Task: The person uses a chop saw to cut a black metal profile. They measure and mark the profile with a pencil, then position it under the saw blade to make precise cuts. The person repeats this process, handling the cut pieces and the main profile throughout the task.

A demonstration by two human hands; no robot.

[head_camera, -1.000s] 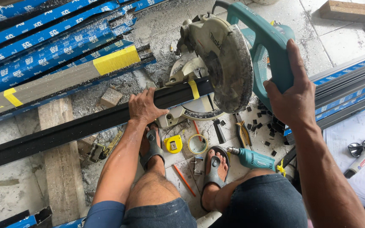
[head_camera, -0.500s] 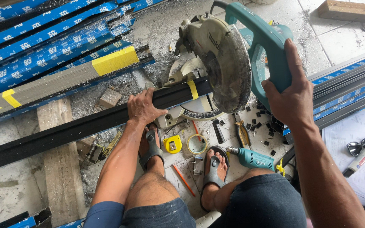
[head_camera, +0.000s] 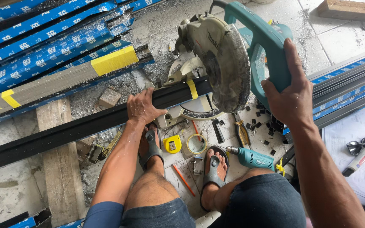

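A teal mitre saw [head_camera: 229,59] with a grey blade guard stands on the floor in front of me. My right hand [head_camera: 290,95] is wrapped around its teal handle. My left hand [head_camera: 142,107] presses down on a long black metal profile [head_camera: 64,133] that runs from the lower left onto the saw's base. A strip of yellow tape [head_camera: 192,89] marks the profile just left of the blade. I squat with both feet in grey sandals below the saw.
Blue-wrapped profiles [head_camera: 43,46] lie stacked at upper left, more [head_camera: 351,84] at right. On the floor: a yellow tape measure [head_camera: 172,144], a tape roll [head_camera: 196,143], a teal drill [head_camera: 254,158], an orange pencil [head_camera: 183,179], a wooden plank [head_camera: 60,169], scissors and a marker [head_camera: 362,152].
The saw head and my right hand have shifted slightly to the left. My left hand stays on the black profile.
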